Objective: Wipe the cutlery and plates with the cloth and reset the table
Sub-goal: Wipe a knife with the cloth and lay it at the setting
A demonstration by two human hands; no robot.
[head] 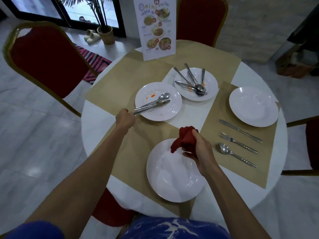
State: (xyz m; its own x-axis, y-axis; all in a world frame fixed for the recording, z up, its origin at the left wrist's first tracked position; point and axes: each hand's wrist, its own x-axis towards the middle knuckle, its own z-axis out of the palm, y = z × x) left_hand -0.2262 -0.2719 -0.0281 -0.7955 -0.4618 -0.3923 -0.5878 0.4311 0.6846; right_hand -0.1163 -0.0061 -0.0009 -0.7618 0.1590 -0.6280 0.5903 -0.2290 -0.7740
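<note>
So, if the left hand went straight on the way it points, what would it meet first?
Probably the near rim of the sauce-stained white round plate, whose steel cutlery the left hand grips; depth is unclear.

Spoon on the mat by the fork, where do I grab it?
Take the spoon by its slim handle, pinching from above at the end nearest the table edge. It lies flat with its bowl pointing inward and the fork close beside it, so that outer end is freest.
</note>
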